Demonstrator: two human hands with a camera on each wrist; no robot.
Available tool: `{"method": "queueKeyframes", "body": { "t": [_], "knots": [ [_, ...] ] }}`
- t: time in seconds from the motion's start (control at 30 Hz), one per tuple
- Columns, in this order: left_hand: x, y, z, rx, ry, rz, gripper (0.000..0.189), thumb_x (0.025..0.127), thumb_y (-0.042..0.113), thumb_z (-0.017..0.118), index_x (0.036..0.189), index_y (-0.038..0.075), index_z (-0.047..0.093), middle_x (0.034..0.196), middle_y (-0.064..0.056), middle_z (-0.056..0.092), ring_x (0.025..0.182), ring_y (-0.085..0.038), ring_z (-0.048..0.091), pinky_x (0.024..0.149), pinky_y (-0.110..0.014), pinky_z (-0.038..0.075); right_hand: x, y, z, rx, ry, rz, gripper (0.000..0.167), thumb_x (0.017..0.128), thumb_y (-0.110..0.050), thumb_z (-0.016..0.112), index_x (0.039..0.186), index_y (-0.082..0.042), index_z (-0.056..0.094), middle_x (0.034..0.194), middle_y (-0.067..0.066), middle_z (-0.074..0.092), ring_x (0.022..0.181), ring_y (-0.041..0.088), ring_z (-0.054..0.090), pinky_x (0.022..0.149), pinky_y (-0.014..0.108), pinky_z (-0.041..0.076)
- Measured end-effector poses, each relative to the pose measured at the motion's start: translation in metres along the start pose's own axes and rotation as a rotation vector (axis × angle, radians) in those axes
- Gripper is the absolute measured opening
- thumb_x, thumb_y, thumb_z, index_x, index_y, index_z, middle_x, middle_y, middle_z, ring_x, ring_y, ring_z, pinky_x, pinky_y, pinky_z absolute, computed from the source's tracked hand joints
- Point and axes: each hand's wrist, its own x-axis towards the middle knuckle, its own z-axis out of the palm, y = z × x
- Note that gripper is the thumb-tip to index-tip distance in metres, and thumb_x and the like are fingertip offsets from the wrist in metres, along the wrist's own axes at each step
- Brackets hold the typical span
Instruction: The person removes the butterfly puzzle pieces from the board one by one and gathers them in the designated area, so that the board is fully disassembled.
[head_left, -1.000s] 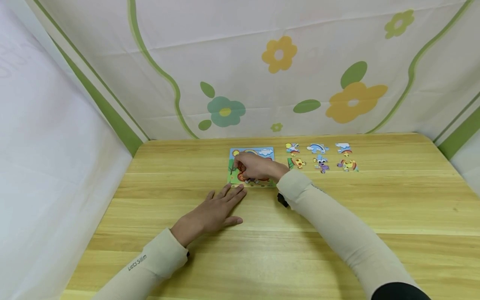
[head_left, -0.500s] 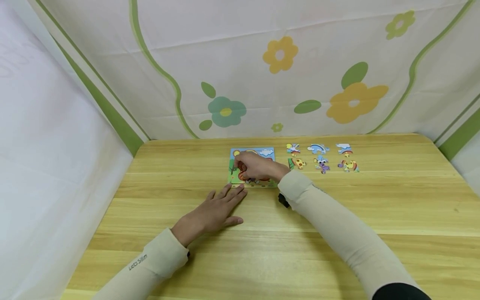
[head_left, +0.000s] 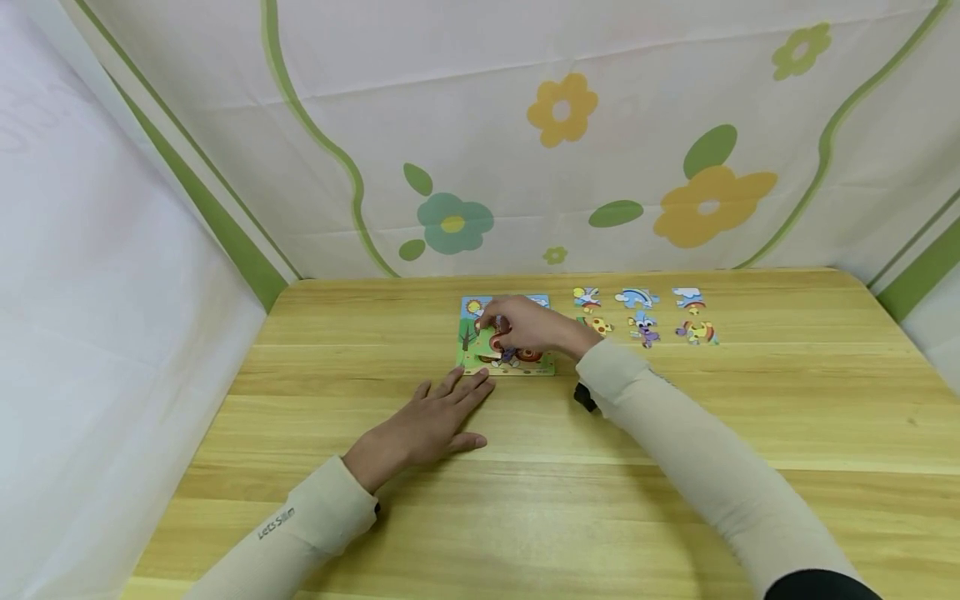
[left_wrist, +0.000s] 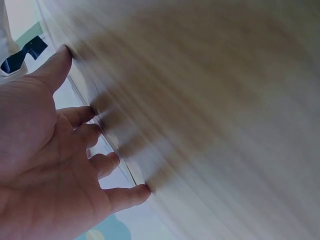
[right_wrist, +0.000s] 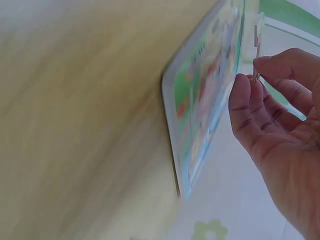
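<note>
In the head view, the puzzle board (head_left: 468, 358), with its printed tree, sun and meadow, lies on the table. Over it is my right hand (head_left: 528, 325), which hides part of the picture. The right wrist view shows that hand pinching a thin puzzle piece (right_wrist: 256, 62) between thumb and fingertips, seen edge-on and raised off the board. My left hand (head_left: 427, 425) rests on the wood with its fingers spread, fingertips at the board's near left edge. In the left wrist view, the fingertips (left_wrist: 142, 192) touch the tabletop.
Several loose puzzle pieces lie in two rows right of the board, among them a rainbow piece (head_left: 637, 298), a purple figure piece (head_left: 643, 329) and a yellow one (head_left: 699, 332). The wooden table (head_left: 570, 517) ends at a flower-printed cloth wall (head_left: 525, 167) behind.
My right hand has lifted a little and shifted right, uncovering the tree and more of the board's left side. The pinched piece has risen with it. My left hand stays put.
</note>
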Motion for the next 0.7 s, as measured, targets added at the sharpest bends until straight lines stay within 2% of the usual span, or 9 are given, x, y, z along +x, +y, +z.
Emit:
{"method": "queueKeyframes", "body": {
  "t": [0.27, 0.57, 0.7],
  "knots": [
    [0.000, 0.000, 0.000, -0.009, -0.004, -0.007, 0.076, 0.108, 0.047, 0.053, 0.170, 0.018, 0.019, 0.178, -0.001, 0.011, 0.164, -0.036, 0.009, 0.123, -0.072, 0.022, -0.023, 0.010, -0.019, -0.004, 0.025, -0.023, 0.031, 0.099, -0.005, 0.068, 0.129, -0.005, 0.072, 0.125, 0.015, 0.069, 0.102, 0.025, 0.069, 0.087, 0.042, 0.059],
    [0.000, 0.001, -0.001, 0.000, -0.010, -0.013, 0.077, 0.108, 0.049, 0.053, 0.170, 0.019, 0.017, 0.178, 0.000, 0.010, 0.164, -0.036, 0.008, 0.124, -0.071, 0.021, -0.057, 0.026, -0.036, -0.011, 0.042, -0.001, 0.033, 0.098, 0.000, 0.066, 0.130, -0.006, 0.073, 0.120, 0.012, 0.068, 0.100, 0.025, 0.068, 0.089, 0.045, 0.058],
    [-0.001, 0.001, -0.001, 0.000, -0.005, -0.009, 0.077, 0.108, 0.048, 0.054, 0.170, 0.018, 0.018, 0.178, -0.002, 0.012, 0.164, -0.037, 0.009, 0.123, -0.072, 0.021, -0.070, 0.033, -0.039, -0.024, 0.047, 0.010, 0.034, 0.098, 0.001, 0.067, 0.131, -0.006, 0.073, 0.121, 0.015, 0.067, 0.095, 0.023, 0.067, 0.087, 0.045, 0.059]
  ]
}}
